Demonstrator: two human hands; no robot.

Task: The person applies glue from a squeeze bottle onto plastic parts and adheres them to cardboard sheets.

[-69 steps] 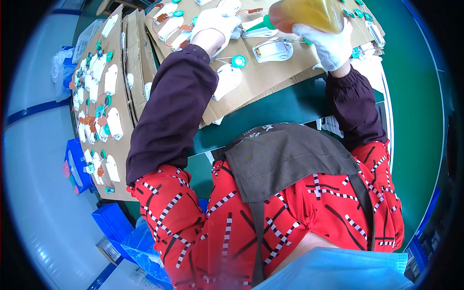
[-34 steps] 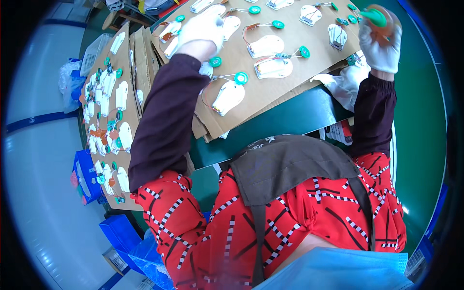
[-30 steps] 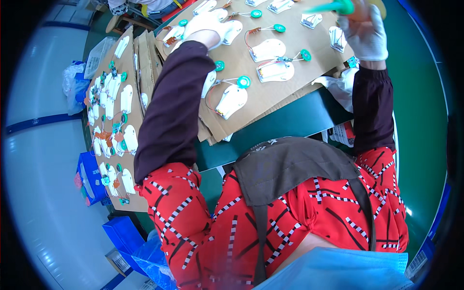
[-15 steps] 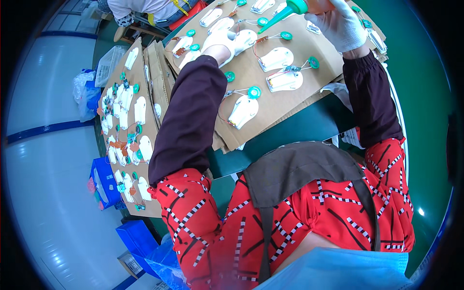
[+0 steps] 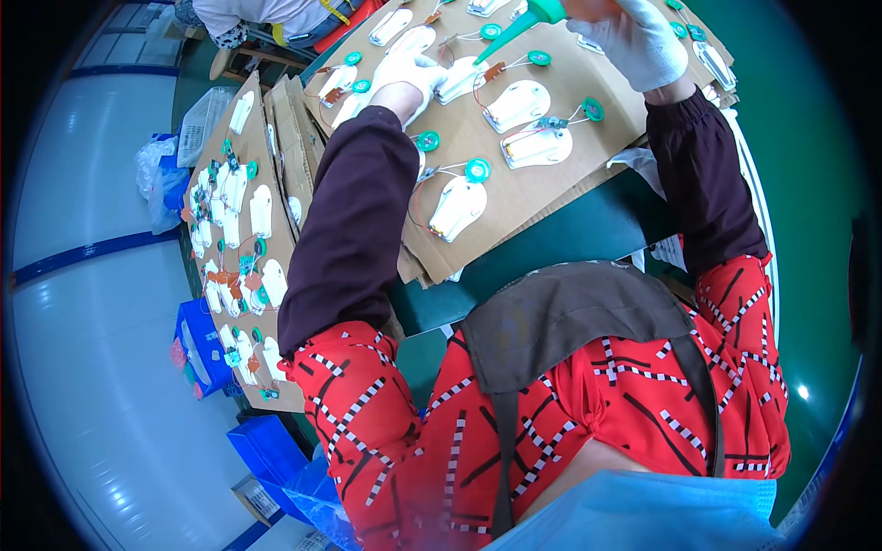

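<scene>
A brown cardboard sheet (image 5: 514,188) lies on the green table, covered with several white oval parts wired to green discs. My left hand (image 5: 404,73), in a white glove, presses down on one white part (image 5: 459,81) near the sheet's far left. My right hand (image 5: 634,39), also gloved, grips a squeeze bottle with a green nozzle (image 5: 524,23). The nozzle tip points down and left toward the part beside my left hand. A nearer white part (image 5: 457,207) with a green disc (image 5: 477,170) lies untouched.
More cardboard sheets (image 5: 241,248) loaded with the same white parts are stacked at the left edge of the green table (image 5: 560,243). Blue bins (image 5: 197,344) stand on the floor at left. Another person (image 5: 276,16) sits at the far side.
My right hand has brought the bottle in from the right and tipped its green nozzle toward the part under my left hand. My left hand has stayed on the sheet.
</scene>
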